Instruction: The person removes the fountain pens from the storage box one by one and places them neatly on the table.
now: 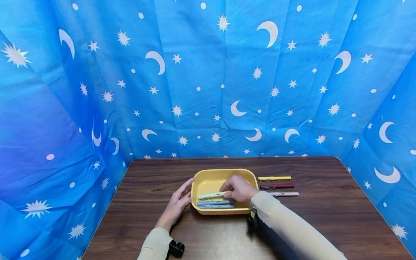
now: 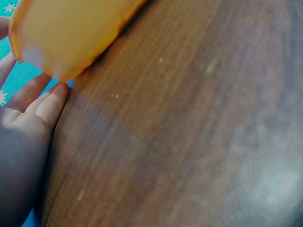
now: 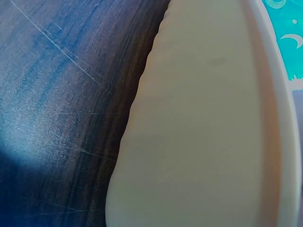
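A yellow plastic bin sits on the table, and my left hand rests against its left end. The left wrist view shows fingers of that hand touching the bin's outer wall. Inside the bin, my right hand pinches the right end of a light green pen. Just nearer to me, a grey-blue pen and a pale blue pen lie side by side on the bin floor. The right wrist view is filled by the bin's outer side; the right hand is hidden there.
Right of the bin, a yellow pen, a dark red pen and a pale pink pen lie in a column on the wooden table. My right forearm overlaps the pink one's left end. A blue star-patterned cloth hangs behind.
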### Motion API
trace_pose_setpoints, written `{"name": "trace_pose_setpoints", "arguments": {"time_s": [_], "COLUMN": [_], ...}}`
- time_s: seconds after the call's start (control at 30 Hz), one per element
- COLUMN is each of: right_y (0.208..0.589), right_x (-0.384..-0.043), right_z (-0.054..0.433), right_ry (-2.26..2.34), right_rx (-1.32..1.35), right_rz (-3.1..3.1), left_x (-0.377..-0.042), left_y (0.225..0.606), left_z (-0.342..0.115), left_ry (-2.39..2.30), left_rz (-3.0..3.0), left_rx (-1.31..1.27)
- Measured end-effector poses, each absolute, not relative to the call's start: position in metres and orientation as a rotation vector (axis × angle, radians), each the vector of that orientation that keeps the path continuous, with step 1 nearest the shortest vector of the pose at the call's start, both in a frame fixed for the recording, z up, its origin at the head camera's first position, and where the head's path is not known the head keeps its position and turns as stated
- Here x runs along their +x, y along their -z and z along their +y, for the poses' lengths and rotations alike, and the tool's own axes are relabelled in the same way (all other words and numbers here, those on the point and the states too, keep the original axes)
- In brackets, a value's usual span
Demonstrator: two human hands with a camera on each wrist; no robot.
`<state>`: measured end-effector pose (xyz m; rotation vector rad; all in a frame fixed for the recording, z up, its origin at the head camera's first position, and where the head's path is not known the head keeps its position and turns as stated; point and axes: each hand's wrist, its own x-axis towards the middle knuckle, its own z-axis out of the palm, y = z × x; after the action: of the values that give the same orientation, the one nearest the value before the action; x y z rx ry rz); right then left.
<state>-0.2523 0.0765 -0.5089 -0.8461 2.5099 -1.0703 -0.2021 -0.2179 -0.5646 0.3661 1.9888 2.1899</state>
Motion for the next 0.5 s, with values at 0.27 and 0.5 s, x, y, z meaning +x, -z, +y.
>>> {"name": "trace_pose_setpoints", "arguments": {"time_s": [0.27,0.5], "right_y": [0.506,0.497], "right_x": [-0.248,-0.244], "right_z": [0.079,0.088], "right_ry": [1.205,1.292], "right_rx": [-0.844,-0.788], "right_rz": [2.527,2.606], "left_x": [-0.202,-0.202], "left_y": [0.565,0.564], "left_z": [-0.218,-0.217], "left_ry": [-2.193,-2.184], "left_rz": [2.011,2.020], "left_rx": [0.359,0.331]}}
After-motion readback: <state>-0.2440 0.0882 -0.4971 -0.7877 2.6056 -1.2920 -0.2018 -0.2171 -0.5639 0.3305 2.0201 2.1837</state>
